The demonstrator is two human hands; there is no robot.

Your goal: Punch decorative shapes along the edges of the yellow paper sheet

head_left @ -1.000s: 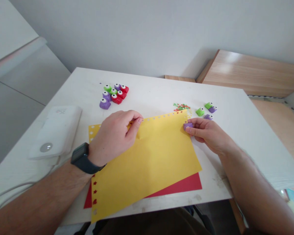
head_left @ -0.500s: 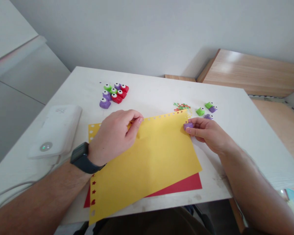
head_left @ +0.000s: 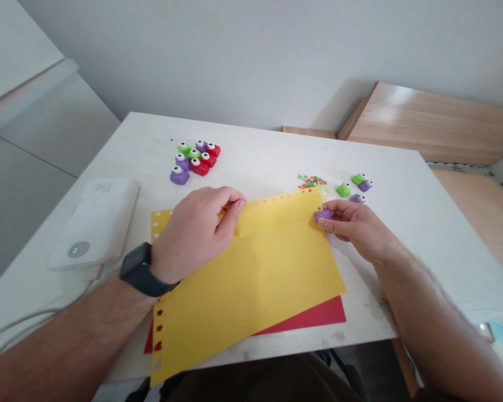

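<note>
A yellow sheet of paper point(head_left: 268, 262) has punched shapes along its top and left edges. My left hand point(head_left: 201, 226), with a dark watch on its wrist, pinches the sheet's top edge near the middle. At the sheet's right edge, my right hand point(head_left: 352, 226) grips a purple craft punch point(head_left: 322, 215) between thumb and fingers. The punch sits over the paper's edge, just below a star-shaped hole. Part of a red sheet point(head_left: 310, 317) shows beneath the yellow one.
Several green, purple and red punches point(head_left: 200, 167) stand grouped at the back left. More punches point(head_left: 343, 190) lie at the right, near small paper cut-outs point(head_left: 312, 181). A white device point(head_left: 96, 223) with a cable is on the left of the white table point(head_left: 255, 159).
Almost nothing differs. The yellow sheet's top right part has shifted very slightly, while both hands keep their holds.
</note>
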